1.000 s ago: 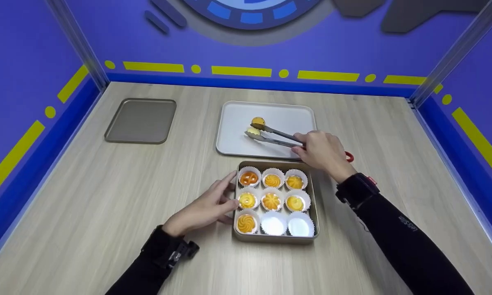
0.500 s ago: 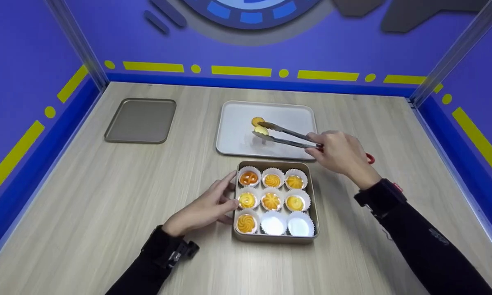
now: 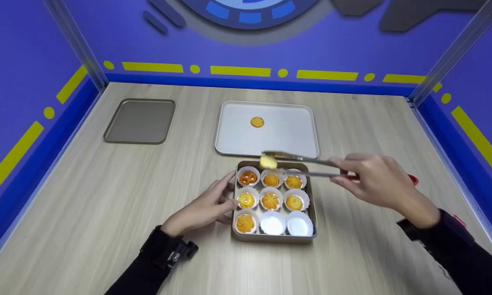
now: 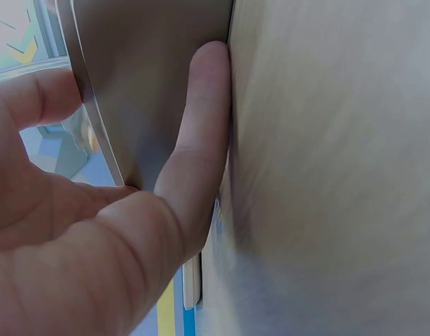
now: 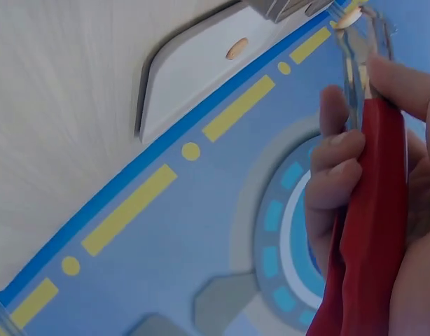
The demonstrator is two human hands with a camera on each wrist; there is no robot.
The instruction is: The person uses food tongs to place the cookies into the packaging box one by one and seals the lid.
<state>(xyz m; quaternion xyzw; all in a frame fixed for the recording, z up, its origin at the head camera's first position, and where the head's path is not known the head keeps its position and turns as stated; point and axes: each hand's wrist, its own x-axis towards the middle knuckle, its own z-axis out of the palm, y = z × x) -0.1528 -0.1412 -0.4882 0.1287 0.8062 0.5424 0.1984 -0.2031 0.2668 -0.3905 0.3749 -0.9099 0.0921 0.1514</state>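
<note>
My right hand grips metal tongs by their red handles. Between the tong tips a pale yellow cookie is pinched above the back edge of the tin box. Paper cups fill the box in three rows. Several hold golden cookies, one a pretzel-shaped cookie. Two cups in the front row, a middle cup and a right cup, hold nothing. My left hand rests against the box's left side, its fingers extended along the wall in the left wrist view.
Behind the box lies a white tray with one round cookie on it. A flat grey-brown lid lies at the back left of the wooden table. Blue panels enclose the table at the back and both sides.
My right hand has lifted the pale cookie off the white tray with the tongs and brought it nearer and rightward, over the box's back edge. The left hand and box stay put.
</note>
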